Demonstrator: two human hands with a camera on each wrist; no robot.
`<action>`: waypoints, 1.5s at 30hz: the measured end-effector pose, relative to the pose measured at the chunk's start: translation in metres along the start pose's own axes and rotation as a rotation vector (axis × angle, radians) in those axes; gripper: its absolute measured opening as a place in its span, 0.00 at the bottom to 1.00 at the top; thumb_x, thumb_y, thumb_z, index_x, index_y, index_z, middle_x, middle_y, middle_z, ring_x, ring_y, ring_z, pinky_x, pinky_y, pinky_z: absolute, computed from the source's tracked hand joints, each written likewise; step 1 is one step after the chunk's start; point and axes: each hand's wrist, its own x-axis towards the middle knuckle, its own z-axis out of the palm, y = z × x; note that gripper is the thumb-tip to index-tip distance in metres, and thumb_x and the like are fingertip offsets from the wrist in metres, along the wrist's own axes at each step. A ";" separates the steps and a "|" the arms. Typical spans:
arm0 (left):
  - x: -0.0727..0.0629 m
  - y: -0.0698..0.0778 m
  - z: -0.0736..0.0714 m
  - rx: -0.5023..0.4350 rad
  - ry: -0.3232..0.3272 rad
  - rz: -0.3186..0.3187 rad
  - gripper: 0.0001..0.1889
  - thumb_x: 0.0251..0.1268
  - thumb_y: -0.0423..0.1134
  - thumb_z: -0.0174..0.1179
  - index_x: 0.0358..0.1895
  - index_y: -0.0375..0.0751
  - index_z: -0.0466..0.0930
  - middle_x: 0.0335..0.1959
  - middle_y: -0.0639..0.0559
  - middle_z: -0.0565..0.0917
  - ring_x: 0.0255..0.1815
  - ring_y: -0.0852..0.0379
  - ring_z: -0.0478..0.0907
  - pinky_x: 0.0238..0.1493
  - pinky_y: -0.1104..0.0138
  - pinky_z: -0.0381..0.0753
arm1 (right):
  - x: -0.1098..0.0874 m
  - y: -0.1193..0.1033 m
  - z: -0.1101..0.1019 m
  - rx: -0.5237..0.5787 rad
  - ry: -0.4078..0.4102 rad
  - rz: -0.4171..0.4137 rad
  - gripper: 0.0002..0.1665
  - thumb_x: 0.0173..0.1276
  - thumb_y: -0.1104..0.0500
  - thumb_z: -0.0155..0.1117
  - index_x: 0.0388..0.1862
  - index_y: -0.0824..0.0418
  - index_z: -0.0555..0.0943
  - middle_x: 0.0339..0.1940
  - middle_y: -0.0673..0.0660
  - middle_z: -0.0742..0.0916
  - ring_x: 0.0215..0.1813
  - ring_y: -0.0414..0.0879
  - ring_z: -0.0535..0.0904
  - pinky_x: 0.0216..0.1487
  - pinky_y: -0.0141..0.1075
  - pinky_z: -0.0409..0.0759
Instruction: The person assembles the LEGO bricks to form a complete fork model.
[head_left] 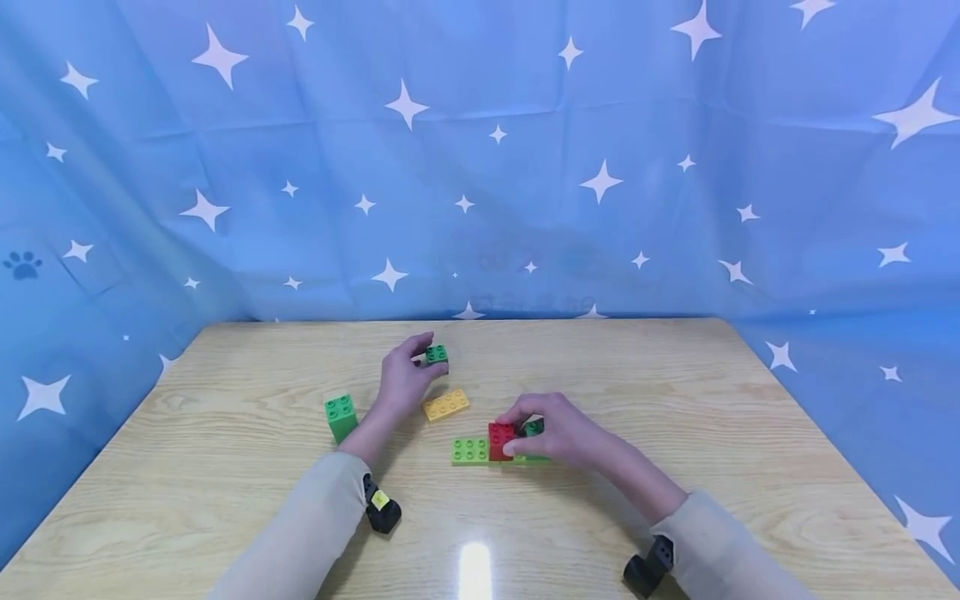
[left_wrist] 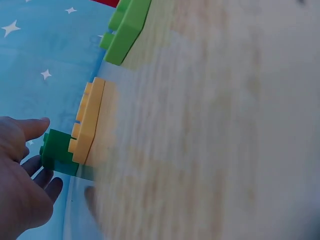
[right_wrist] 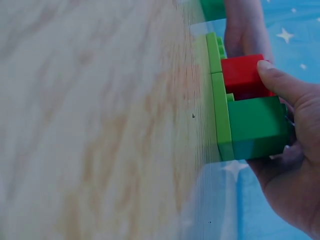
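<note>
A red brick point(head_left: 500, 442) stands on a row of light green bricks point(head_left: 470, 451), across the seam between two of them. My right hand point(head_left: 567, 431) grips this red brick, its thumb point(right_wrist: 272, 77) on the near side. Just right of it, a dark green brick point(right_wrist: 257, 127) stands on the same row, partly hidden by the hand in the head view. Farther back, my left hand point(head_left: 403, 377) reaches round another dark green brick point(head_left: 437, 355) on the table. In the left wrist view its thumb point(left_wrist: 35, 128) and fingers are spread about that green brick.
A yellow brick point(head_left: 446, 405) lies between the left hand and the light green row. A taller green brick point(head_left: 341, 418) stands left of the left forearm. The wooden table point(head_left: 247, 392) ends at a blue curtain point(head_left: 495, 183) with white stars.
</note>
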 end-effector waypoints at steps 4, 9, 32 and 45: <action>0.003 -0.004 0.001 0.019 -0.008 -0.015 0.31 0.64 0.29 0.70 0.70 0.29 0.72 0.67 0.33 0.76 0.68 0.39 0.73 0.66 0.52 0.75 | -0.001 0.000 0.001 0.008 0.006 -0.012 0.20 0.66 0.55 0.77 0.55 0.61 0.87 0.44 0.45 0.87 0.47 0.44 0.81 0.50 0.37 0.81; 0.006 -0.006 0.001 0.037 -0.024 -0.031 0.29 0.66 0.29 0.68 0.70 0.29 0.72 0.66 0.33 0.77 0.68 0.39 0.73 0.66 0.51 0.75 | -0.001 0.001 0.003 0.025 0.015 -0.029 0.20 0.65 0.56 0.77 0.54 0.62 0.87 0.43 0.46 0.87 0.46 0.43 0.81 0.48 0.36 0.81; -0.007 0.012 -0.001 0.056 -0.052 0.009 0.21 0.63 0.30 0.71 0.59 0.34 0.83 0.55 0.40 0.84 0.53 0.44 0.83 0.54 0.57 0.84 | 0.002 -0.001 0.003 0.010 0.027 -0.048 0.20 0.65 0.56 0.77 0.54 0.61 0.87 0.42 0.45 0.87 0.45 0.41 0.81 0.50 0.37 0.81; -0.056 0.027 -0.015 -0.047 -0.118 0.020 0.21 0.56 0.27 0.75 0.55 0.38 0.86 0.52 0.45 0.86 0.43 0.47 0.86 0.44 0.64 0.87 | 0.000 0.002 0.004 0.018 0.023 -0.045 0.19 0.66 0.56 0.77 0.54 0.61 0.87 0.42 0.46 0.87 0.45 0.41 0.82 0.50 0.37 0.81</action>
